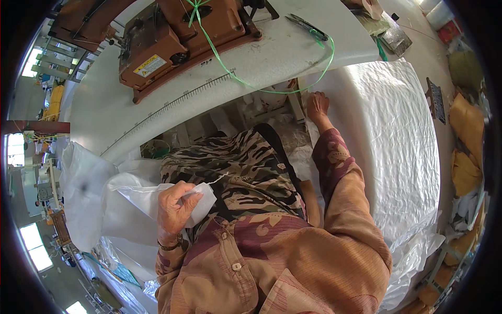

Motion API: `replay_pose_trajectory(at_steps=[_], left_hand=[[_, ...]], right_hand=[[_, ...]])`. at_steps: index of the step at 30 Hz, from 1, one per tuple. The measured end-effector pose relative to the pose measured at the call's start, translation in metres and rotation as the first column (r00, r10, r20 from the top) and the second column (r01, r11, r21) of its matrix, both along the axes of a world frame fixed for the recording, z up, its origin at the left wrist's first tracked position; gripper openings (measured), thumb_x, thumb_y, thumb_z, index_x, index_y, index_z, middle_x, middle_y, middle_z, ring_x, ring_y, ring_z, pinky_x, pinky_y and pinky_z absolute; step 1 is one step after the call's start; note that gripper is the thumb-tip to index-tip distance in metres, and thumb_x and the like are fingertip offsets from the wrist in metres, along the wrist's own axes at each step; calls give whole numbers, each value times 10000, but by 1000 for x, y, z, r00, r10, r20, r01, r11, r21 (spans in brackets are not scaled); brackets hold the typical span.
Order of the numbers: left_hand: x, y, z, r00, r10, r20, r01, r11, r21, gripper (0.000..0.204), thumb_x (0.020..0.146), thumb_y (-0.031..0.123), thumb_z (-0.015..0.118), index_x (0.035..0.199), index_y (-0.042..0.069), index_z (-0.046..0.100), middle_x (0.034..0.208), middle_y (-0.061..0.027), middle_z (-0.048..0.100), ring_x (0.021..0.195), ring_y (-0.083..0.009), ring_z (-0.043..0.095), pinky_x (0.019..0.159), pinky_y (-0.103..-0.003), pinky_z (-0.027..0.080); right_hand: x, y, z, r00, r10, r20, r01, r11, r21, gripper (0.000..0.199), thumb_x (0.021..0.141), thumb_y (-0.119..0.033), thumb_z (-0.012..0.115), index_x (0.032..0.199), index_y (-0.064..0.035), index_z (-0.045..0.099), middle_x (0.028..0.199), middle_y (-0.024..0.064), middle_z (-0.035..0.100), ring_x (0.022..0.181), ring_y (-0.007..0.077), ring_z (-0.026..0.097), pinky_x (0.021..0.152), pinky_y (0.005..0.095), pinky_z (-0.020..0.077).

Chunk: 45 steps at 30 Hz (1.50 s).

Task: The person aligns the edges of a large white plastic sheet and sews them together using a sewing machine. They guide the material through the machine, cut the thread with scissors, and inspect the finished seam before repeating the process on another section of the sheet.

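Note:
My left hand (177, 206) is closed on the gathered corner of a white plastic sheet (123, 196), thumb on top. A short white thread tail (218, 178) sticks out from that corner over my lap. The rest of the sheet spreads left, up against the table edge. Farther forward and to the right, my right hand (318, 106) has its fingers curled at the near-side edge of a thick stack of white sheets (400, 136). What those fingers pinch, if anything, is hidden. Green string (238, 81) crosses the table edge close to this hand.
A brown sewing machine (183, 39) sits on the white table (104, 112), which has a ruler scale along its front. Thread snips (307, 26) tied with green string lie at the table's far right. Camouflage cloth (235, 172) covers my lap. Brown pieces (465, 123) lie at the far right.

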State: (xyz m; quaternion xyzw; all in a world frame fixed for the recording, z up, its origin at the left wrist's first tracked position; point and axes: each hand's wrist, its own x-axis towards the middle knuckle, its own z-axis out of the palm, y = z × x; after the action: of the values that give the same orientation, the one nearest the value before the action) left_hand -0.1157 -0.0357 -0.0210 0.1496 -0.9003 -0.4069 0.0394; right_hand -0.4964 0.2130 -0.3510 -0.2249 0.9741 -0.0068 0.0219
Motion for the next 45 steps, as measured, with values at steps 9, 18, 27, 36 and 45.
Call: replay_pose_trajectory(at_steps=[9,18,27,36,45], left_hand=[[6,-3,2,1000,21,21,-20,1000,-15,216,861,177,744,883,-16,650,715,-70,595,601,-145,533,558,-272,414],[19,-8,-3,990,134,52,-137,989,50,231,863,221,747,875,4,668,712,-58,636,608,-128,555,565,-263,432],[18,-12,-12,984,156,91,-159,987,30,233,862,228,749,865,8,671,711,-67,659,618,-133,597,575,-266,452],[17,-17,4,991,96,-95,-100,994,-35,212,814,171,773,814,-8,659,667,-84,625,567,-162,568,540,-276,427],[17,-21,17,927,-88,-363,81,996,-35,252,753,199,820,718,35,631,580,-55,531,488,-205,496,471,-310,346]], right_hand=[[-45,-36,-8,986,90,-140,-68,985,156,237,821,-214,629,1050,-159,654,954,80,670,965,273,614,817,473,441],[-105,-64,-40,998,12,57,-30,944,329,269,910,-317,508,967,-163,722,759,84,687,616,298,651,707,560,474],[-122,-73,-78,990,-64,-126,119,858,500,294,894,-365,482,870,-174,704,721,32,655,607,242,652,567,488,494],[-50,4,12,932,277,-233,-312,941,-130,111,846,-153,595,911,-65,614,924,133,639,882,305,628,759,403,497],[58,174,153,971,-238,17,149,548,-823,145,879,-49,664,835,-39,527,748,39,497,650,162,481,606,295,426]])
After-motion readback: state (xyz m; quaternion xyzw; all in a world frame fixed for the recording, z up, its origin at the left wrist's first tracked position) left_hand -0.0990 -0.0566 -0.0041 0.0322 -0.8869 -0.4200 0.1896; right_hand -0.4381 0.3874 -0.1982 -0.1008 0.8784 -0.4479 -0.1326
